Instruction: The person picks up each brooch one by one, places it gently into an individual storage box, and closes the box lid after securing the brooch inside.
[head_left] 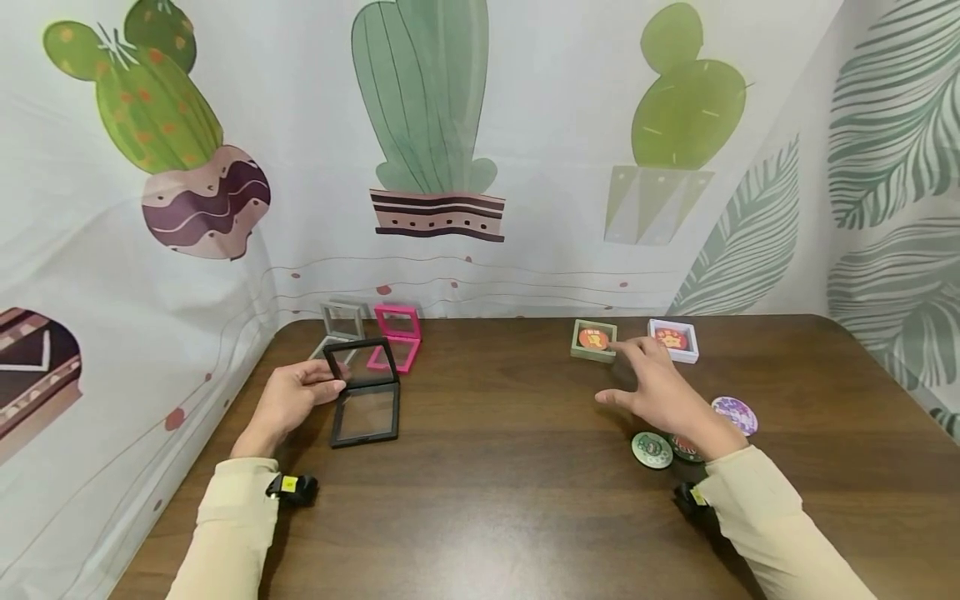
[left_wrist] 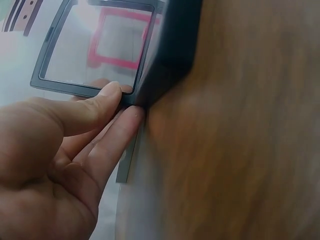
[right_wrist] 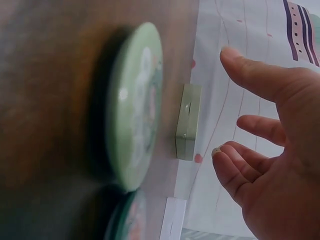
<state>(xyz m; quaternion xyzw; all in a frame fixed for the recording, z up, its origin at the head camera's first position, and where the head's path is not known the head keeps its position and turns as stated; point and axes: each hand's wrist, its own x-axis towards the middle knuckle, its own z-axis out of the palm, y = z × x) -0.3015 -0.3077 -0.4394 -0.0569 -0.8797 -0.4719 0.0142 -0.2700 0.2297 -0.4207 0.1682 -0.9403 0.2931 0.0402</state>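
My left hand (head_left: 288,402) pinches a black hinged display frame (head_left: 367,414) with clear panes. The frame stands unfolded, one half flat on the table and the other tilted up. In the left wrist view the thumb lies on a corner of the frame (left_wrist: 62,90), with fingers behind it. My right hand (head_left: 660,387) hovers with spread, slightly bent fingers and holds nothing. Its fingertips are near a green framed box (head_left: 594,356) with an orange-red round piece inside. Below the palm lie a pale green round badge (head_left: 652,450) and a dark-rimmed round badge (head_left: 684,448), partly hidden by the wrist.
Behind the black frame stand a pink hinged frame (head_left: 411,343) and a grey one (head_left: 343,303), both unfolded. A white framed box (head_left: 684,357) with a red round piece sits at the back right. Right of the wrist lies a purple badge (head_left: 735,414). A cactus-print cloth (head_left: 540,250) hangs behind the table.
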